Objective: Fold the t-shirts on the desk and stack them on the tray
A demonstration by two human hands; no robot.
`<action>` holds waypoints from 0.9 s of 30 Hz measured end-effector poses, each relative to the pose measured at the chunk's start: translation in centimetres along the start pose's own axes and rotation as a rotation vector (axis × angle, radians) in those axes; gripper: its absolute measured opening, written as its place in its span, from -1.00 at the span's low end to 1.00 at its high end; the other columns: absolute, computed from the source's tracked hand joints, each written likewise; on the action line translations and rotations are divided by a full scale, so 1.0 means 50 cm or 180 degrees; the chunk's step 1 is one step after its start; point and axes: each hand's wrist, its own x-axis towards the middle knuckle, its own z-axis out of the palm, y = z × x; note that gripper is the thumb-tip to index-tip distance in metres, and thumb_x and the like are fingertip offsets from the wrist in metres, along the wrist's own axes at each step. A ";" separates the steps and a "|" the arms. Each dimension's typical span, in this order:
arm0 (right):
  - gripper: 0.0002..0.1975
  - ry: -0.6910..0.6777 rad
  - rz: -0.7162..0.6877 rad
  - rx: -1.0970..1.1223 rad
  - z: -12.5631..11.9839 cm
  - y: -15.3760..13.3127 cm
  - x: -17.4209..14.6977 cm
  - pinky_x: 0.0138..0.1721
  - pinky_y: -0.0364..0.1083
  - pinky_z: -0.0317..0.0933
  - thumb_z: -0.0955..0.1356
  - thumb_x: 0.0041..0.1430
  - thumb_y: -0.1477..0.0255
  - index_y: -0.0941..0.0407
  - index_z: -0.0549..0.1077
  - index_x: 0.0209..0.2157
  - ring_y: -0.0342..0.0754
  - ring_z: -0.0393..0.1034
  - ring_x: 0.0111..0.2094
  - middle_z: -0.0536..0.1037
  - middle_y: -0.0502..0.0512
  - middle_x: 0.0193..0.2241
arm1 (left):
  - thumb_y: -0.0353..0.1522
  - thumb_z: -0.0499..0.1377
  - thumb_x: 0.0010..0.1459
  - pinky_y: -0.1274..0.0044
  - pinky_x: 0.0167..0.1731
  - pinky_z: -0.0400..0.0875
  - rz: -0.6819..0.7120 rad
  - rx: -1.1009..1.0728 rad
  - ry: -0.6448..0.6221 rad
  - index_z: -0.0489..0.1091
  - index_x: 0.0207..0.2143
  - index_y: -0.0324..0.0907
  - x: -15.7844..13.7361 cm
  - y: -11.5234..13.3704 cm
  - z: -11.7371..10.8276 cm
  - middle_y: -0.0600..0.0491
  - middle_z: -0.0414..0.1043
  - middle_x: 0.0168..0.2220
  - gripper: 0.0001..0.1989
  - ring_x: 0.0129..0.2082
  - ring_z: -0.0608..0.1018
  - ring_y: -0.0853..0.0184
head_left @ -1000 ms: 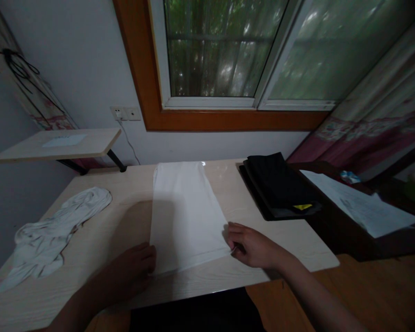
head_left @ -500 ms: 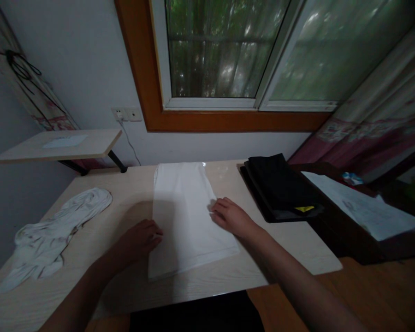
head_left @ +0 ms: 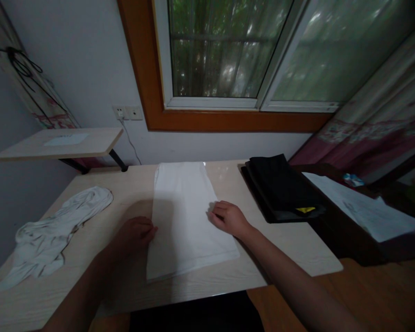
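A white folded garment (head_left: 183, 221) lies flat on the table, longer than it is wide, with its wider end toward me. At its left edge, my left hand (head_left: 135, 234) has its fingers closed in a pinch on the fabric. My right hand (head_left: 231, 218) is curled at the right edge, thumb and fingers together on the cloth there. The fingertips of both hands are partly hidden. Shadow falls across the garment's left half.
A crumpled white garment (head_left: 58, 235) lies on the table (head_left: 290, 249) at the left. Black folded clothes (head_left: 276, 184) with a yellow patch are stacked at the right. A raised shelf (head_left: 62, 144) stands back left; a paper sheet (head_left: 359, 203) lies on dark furniture at right.
My left hand has shifted slightly left, and the garment's near left corner has moved a little with it. My right hand stays at the right edge with its fingers drawn in more.
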 end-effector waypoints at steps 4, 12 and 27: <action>-0.64 -0.0005 -0.0121 0.0177 -0.004 -0.006 -0.007 -0.34 -0.11 0.16 0.29 0.37 0.41 0.11 0.45 -0.54 -0.11 0.31 -0.45 0.41 0.03 -0.56 | -0.24 -0.05 0.41 0.51 -0.35 0.27 -0.0047 -0.0228 -0.0115 0.40 -0.58 -0.16 -0.014 0.000 -0.004 0.07 0.35 -0.53 -0.50 -0.46 0.45 0.37; -0.58 -0.0109 -0.0389 0.0363 -0.001 -0.028 -0.012 -0.40 -0.11 0.12 0.26 0.38 0.41 0.11 0.36 -0.61 -0.13 0.27 -0.49 0.33 -0.01 -0.60 | -0.16 -0.06 0.40 0.51 -0.29 0.26 -0.0250 -0.0438 -0.0564 0.38 -0.65 -0.18 -0.017 0.000 -0.013 0.07 0.36 -0.58 -0.42 -0.48 0.44 0.38; -0.61 -0.0024 -0.0334 0.0372 0.011 -0.052 -0.025 -0.41 -0.10 0.17 0.25 0.38 0.42 0.11 0.38 -0.57 -0.12 0.29 -0.48 0.35 0.01 -0.58 | -0.22 0.06 0.27 0.47 -0.19 0.37 -0.1299 -0.0089 0.0447 0.47 -0.17 -0.17 0.110 -0.058 -0.006 -0.01 0.50 -0.22 -0.72 -0.27 0.53 0.28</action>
